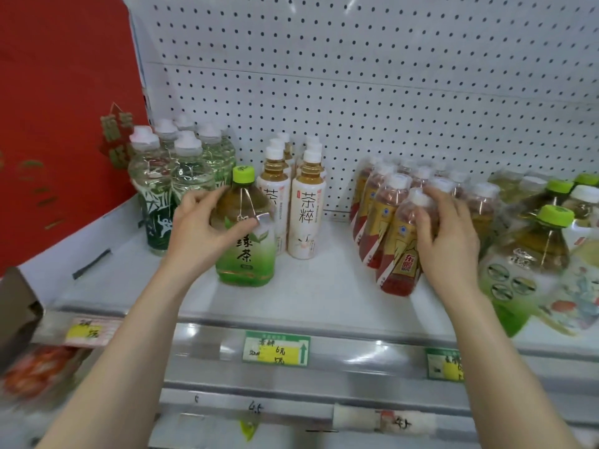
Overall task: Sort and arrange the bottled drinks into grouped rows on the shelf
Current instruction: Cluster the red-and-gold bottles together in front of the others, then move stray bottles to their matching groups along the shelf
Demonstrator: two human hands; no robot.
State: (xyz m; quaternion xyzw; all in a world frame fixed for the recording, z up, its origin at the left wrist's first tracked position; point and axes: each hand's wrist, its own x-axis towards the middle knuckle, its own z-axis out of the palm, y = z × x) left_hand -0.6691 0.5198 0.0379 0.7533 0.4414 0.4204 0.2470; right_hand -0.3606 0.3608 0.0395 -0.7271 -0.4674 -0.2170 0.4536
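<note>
White shelf [324,286]: left grip [201,230] clamped on green tea [248,254], right grip [450,238] on red bottle [400,254] — a tug could topple its neighbours [377,202].

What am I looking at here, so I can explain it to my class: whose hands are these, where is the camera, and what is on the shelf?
There is no machine. This is one picture from a wide-angle camera worn on a person's head, looking down at their two bare hands. The left hand grips a green-capped plastic bottle of green tea standing on the white metal shelf. The right hand holds a white-capped bottle with a red-and-gold label, the front one of a leaning row. Further back stand clear white-capped bottles and tall white-labelled tea bottles. More green-capped bottles crowd the right side. Yellow-and-green price tags line the shelf edge.
</note>
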